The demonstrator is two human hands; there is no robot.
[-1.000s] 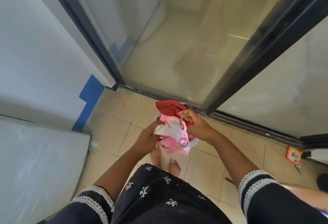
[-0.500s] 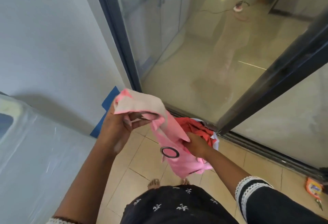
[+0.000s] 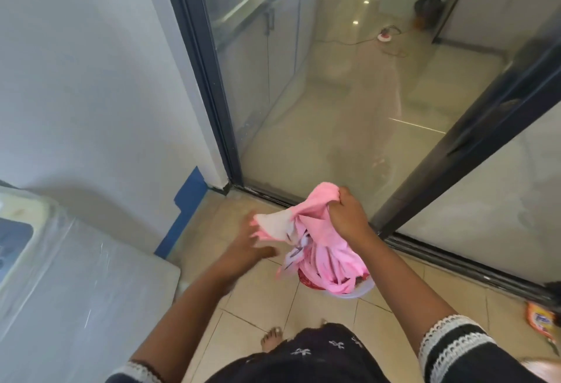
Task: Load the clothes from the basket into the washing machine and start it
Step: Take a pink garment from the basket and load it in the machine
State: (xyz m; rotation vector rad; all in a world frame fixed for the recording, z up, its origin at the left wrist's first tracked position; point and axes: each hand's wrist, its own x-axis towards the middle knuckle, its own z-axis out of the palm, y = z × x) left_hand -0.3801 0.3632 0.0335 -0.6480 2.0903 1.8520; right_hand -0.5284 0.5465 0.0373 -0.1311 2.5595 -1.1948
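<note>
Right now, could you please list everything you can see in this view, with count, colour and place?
pink garment: one, pink and white, held above the basket
basket: one, pale, on the floor by the glass door, mostly covered
red clothes: some, red, in the basket
washing machine: one, white, plastic-wrapped, lower left
detergent packet: one, orange, floor at right edge
blue tape: strips, blue, wall base
glass door: dark-framed, ahead
left hand: blurred, at the garment's white end
right hand: grips the garment's top

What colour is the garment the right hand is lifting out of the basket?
Pink, with a whitish patch near the left hand; the garment hangs from the right hand. Head view.
</note>
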